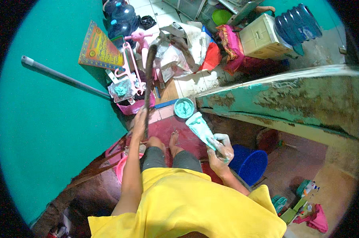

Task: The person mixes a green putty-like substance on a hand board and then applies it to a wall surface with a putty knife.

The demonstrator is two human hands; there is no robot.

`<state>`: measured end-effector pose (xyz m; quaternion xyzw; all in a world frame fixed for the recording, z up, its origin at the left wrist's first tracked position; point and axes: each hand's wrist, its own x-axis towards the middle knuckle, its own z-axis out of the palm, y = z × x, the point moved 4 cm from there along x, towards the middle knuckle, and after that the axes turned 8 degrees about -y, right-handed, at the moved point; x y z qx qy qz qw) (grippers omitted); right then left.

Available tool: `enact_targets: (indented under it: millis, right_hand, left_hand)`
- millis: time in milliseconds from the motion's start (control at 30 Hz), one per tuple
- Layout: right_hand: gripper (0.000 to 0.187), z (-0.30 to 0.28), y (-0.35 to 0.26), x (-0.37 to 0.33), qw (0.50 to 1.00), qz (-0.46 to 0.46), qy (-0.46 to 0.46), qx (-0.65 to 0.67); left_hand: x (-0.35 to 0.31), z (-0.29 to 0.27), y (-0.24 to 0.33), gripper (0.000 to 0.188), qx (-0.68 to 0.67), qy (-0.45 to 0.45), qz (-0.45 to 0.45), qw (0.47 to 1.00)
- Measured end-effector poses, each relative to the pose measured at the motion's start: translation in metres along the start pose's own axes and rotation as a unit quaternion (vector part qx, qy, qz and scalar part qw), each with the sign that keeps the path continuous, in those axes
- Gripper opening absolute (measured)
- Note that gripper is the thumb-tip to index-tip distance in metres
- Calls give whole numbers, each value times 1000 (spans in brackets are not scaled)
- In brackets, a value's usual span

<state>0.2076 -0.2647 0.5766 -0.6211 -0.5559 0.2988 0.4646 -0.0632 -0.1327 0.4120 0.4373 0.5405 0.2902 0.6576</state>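
Observation:
My left hand (pixel 138 126) is closed around a long, dark wooden pole (pixel 149 73), which stands up in front of me. In my right hand (pixel 222 152) is a pale, wide, paint-smeared tool (pixel 201 127); its exact kind is hard to make out under the light teal coating. Its broad end points up and left, close to a small round tub of teal paint (pixel 184 108) beyond my feet. Paint also marks the fingers of that hand.
A teal wall (pixel 48 131) fills the left, with a grey pipe (pixel 64 76) against it. To the right runs a low, stained partition (pixel 282 97); a blue bucket (pixel 253 164) stands below it. Crumpled sheets (pixel 179 51), a pink ride-on toy (pixel 139 37) and water jugs (pixel 122 23) crowd the floor ahead.

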Motion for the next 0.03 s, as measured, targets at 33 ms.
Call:
enact_targets:
  millis: [33]
  right_hand:
    - [37,-10,-9,-7,1000,11,7,-4]
  left_hand:
    - [9,9,4,41,-8,-42,51,998]
